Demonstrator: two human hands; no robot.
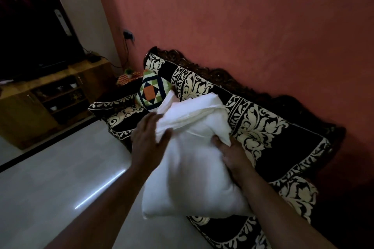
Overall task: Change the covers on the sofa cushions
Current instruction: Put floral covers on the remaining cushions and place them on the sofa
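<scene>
A plain white cushion (190, 170) is held up over the front edge of the sofa (283, 143), which wears a black throw with cream floral patterns. My left hand (148, 138) lies on the cushion's upper left with fingers stretched out flat, thumb against the bunched fabric. My right hand (230, 155) grips the cushion's right side, fingers tucked under a fold of the white fabric. A second cushion (151, 93) in a geometric green, orange and navy cover leans against the sofa back at the far end.
Pale glossy floor (60, 178) spreads to the left. A wooden TV cabinet (46, 99) with a dark television (30, 32) stands at the far left. A small side table (127, 78) with a plant sits beyond the sofa. The red wall (242, 26) backs the sofa.
</scene>
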